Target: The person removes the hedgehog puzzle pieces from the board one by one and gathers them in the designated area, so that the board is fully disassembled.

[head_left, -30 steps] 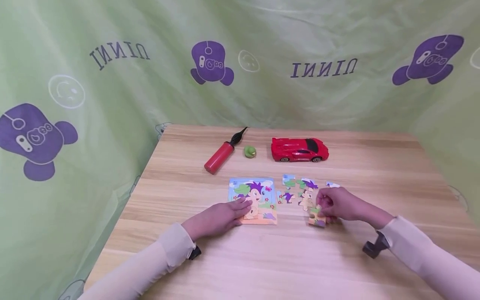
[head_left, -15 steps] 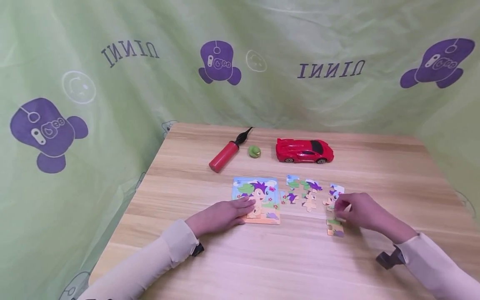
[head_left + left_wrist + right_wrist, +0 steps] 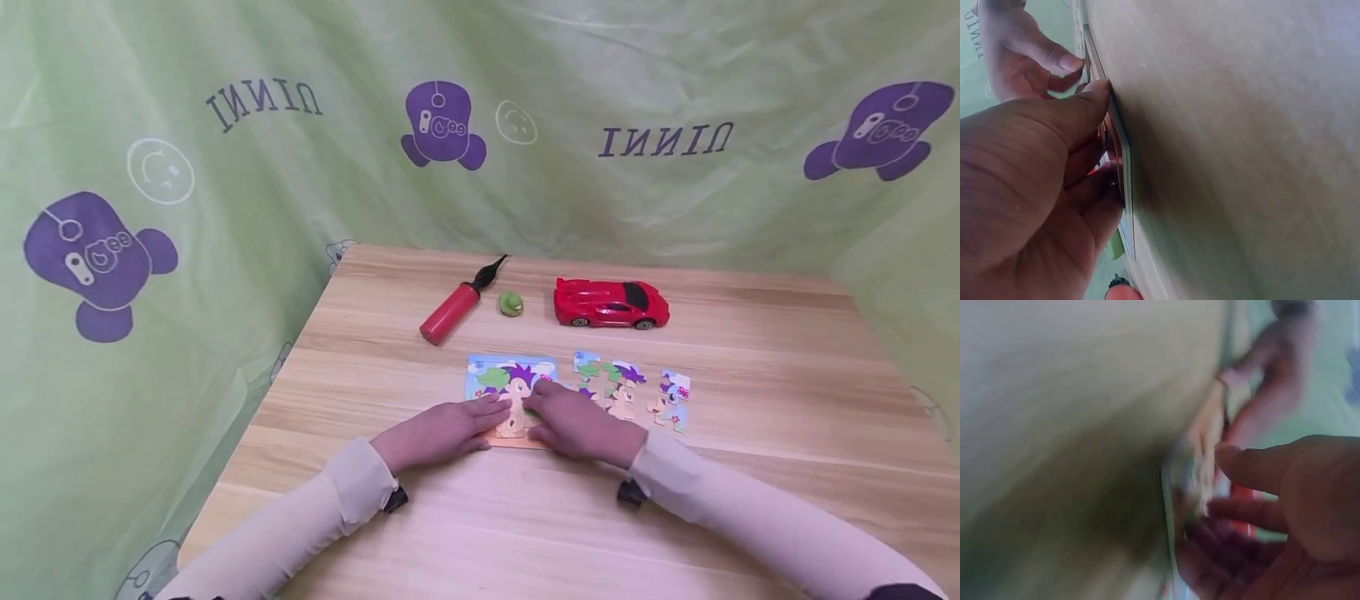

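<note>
In the head view my left hand (image 3: 441, 430) rests on the lower left of a hedgehog puzzle board (image 3: 473, 379), fingers laid over the assembled pieces. The left wrist view shows its thumb (image 3: 1099, 94) at the board's near edge. My right hand (image 3: 576, 422) is bent over the board's right side, its fingertips close to the left hand's. It pinches a puzzle piece, mostly hidden beneath the fingers; the right wrist view is blurred there. Just right of the board lie loose puzzle pieces (image 3: 621, 402), and a further cluster of pieces (image 3: 676, 385) lies beyond them.
Behind the board, a red hand pump (image 3: 450, 313) with a black nozzle, a small green toy duck (image 3: 511, 304) and a red toy car (image 3: 611, 303) stand on the wooden table (image 3: 757, 350). A green printed curtain (image 3: 555, 208) hangs around the table.
My right hand has gone left from the loose pieces to the board. The green-and-purple piece at the lower right has left its spot. The left hand stays on the board.
</note>
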The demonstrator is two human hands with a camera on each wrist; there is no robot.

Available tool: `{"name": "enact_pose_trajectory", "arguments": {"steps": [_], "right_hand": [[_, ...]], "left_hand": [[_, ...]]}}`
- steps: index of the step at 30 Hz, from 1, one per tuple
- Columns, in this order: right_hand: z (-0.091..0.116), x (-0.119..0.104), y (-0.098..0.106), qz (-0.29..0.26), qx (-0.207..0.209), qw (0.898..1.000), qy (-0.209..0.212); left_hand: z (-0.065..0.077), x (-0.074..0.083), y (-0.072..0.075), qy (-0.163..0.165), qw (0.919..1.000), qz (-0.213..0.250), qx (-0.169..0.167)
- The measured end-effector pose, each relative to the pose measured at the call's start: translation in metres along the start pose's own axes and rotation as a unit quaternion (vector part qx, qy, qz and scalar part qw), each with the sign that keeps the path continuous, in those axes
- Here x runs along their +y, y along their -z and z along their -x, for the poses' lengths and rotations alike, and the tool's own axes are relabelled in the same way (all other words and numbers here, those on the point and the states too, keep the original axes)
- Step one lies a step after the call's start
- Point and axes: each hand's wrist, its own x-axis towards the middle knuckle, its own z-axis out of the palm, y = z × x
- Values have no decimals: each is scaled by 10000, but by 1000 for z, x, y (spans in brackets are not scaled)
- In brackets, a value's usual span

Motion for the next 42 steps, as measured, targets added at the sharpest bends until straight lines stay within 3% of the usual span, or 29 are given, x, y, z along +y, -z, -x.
{"name": "enact_pose_trajectory", "arguments": {"steps": [3, 7, 11, 16, 19, 22, 30, 34, 37, 42], "right_hand": [[-11, -9, -10, 339, 65, 9994, 6], [-17, -10, -11, 163, 42, 9993, -323], [-22, -6, -6, -455, -179, 9954, -825], [-20, 2, -2, -1498, -111, 9781, -1438], [-12, 14, 5, -2035, 32, 9689, -1411], [3, 29, 20, -2282, -149, 9639, -1364], [58, 58, 42, -1918, -1062, 9610, -1687], [76, 53, 44, -1196, -750, 9762, -1645], [77, 43, 46, -585, -359, 9857, -1540], [63, 21, 48, -462, -310, 9917, -1161]], "left_hand": [[-2, 1, -1, -1, 10000, 14, -3], [-5, 2, 0, 166, 9998, 83, -58], [-6, 3, 2, 278, 9994, 188, -103], [-7, 4, 2, 442, 9981, 382, -215], [-6, 4, 3, 476, 9979, 377, -237], [-6, 5, 5, 465, 9982, 304, -223], [-6, 4, 9, 479, 9983, -146, -294], [-9, 5, 13, 439, 9966, -624, -302], [-11, 7, 16, 436, 9962, -705, -278], [-14, 9, 17, 582, 9960, -623, -279]]}}
